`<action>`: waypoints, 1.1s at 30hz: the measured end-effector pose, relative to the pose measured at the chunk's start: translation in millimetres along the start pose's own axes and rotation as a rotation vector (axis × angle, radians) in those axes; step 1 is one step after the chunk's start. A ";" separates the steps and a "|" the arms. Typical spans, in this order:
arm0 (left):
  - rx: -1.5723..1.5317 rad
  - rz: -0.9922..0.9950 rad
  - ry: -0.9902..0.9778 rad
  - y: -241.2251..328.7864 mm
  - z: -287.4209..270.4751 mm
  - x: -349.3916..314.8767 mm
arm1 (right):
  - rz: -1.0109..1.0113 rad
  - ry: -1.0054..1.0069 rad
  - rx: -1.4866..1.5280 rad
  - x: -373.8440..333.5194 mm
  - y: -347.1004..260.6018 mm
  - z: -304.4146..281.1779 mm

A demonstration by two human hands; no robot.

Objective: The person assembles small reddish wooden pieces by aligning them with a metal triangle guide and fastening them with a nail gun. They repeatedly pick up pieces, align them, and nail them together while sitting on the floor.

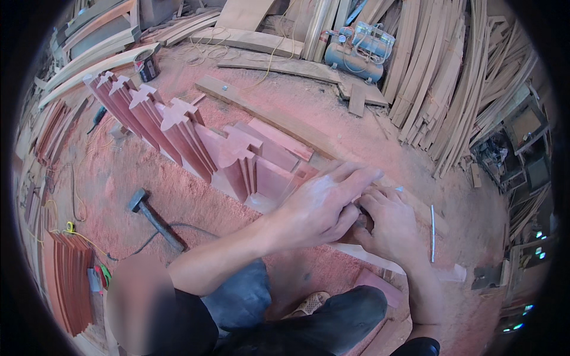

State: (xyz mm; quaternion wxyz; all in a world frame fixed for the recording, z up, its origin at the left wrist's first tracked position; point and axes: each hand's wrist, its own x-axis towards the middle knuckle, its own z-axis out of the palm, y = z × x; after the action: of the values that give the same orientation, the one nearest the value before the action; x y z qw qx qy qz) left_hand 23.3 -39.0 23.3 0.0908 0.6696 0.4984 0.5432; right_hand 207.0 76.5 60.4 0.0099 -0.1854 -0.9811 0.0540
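My left hand (326, 204) reaches in from the left, its fingers bent and pointing right over the near end of a row of pinkish-red wooden pieces. Close beside it, my right hand (389, 219) has its fingers curled down toward a small brownish part, mostly hidden between the two hands. Both hands look closed, but what they grip cannot be made out. Left of them stand several grooved wooden mouldings (237, 157) with notched tops. A hammer (155, 218) with a dark head lies on the dusty floor to the left. A thin silvery rod (432, 233) is right of my right hand.
Pink sawdust coats the floor. A long plank (273, 118) lies beyond the mouldings. Farther back are a blue air compressor (356, 56), stacked timber strips (436, 77) and a dark paint can (146, 65). At lower left are curved reddish boards (68, 282) and a cable.
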 end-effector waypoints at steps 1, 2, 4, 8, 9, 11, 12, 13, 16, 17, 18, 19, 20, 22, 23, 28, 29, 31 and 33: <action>-0.049 -0.017 0.000 2.0 -3.6 0.1 | 0.008 0.044 0.087 0.4 -2.2 2.3; -0.078 0.011 0.030 4.6 -8.0 -0.3 | 0.048 0.014 0.150 2.4 -3.8 3.9; -0.161 -0.055 0.015 8.6 -16.9 -7.8 | 0.112 -0.016 0.218 4.4 -7.7 5.1; 0.162 0.073 0.277 7.6 -71.0 -107.2 | 0.076 -0.013 0.163 8.7 -6.6 -0.9; 0.210 0.002 0.417 0.8 -82.6 -147.8 | 0.045 -0.013 0.134 11.5 -4.0 -3.0; 0.200 -0.607 0.547 -16.4 -93.8 -243.8 | 0.016 -0.127 0.147 19.1 1.6 -6.9; 0.298 -0.819 0.466 -29.7 -96.5 -293.3 | -0.037 -0.148 0.140 23.4 3.8 -8.2; 0.413 -0.963 0.352 -37.1 -96.6 -343.2 | -0.093 -0.171 0.131 27.1 4.9 -9.2; 0.741 -1.367 0.092 -31.5 -77.4 -469.2 | -0.162 -0.132 0.070 31.3 2.1 -11.3; 0.787 -1.357 0.081 -26.8 -69.0 -498.6 | -0.130 -0.150 0.077 29.9 -0.5 -10.8; 0.824 -1.432 0.044 -22.0 -58.5 -520.0 | -0.102 -0.167 0.080 27.6 -2.8 -10.0; 0.847 -1.593 -0.028 -15.6 -49.8 -535.3 | -0.091 -0.154 0.073 24.3 -4.0 -8.7; 0.820 -1.529 0.077 -13.4 -43.2 -544.5 | -0.093 -0.084 0.100 17.7 -7.3 -4.5; 0.772 -1.548 0.138 -10.3 -35.2 -548.4 | 0.025 -0.059 0.141 3.3 -9.3 5.5; 0.791 -1.470 0.171 -12.4 -33.2 -545.2 | 0.059 -0.025 0.125 -4.3 -8.1 11.8; 0.788 -1.487 0.124 -25.5 -32.3 -526.3 | 0.215 0.041 0.319 -31.6 10.9 38.9; 0.766 -1.489 0.090 -24.3 -31.1 -526.2 | 0.258 0.067 0.325 -34.6 12.8 42.7; 0.745 -1.481 0.096 -13.0 -27.5 -531.8 | 0.185 0.029 0.228 -37.3 12.9 44.2; 0.755 -1.408 0.178 4.1 -17.4 -542.8 | 0.261 0.040 0.209 -38.3 5.2 39.8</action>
State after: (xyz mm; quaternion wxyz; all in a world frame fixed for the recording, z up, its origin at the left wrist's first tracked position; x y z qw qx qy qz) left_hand 58.6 -464.1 -312.9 0.1392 0.1380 0.9590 0.2045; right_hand 243.0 63.2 20.3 0.0418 -0.3104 -0.9373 0.1529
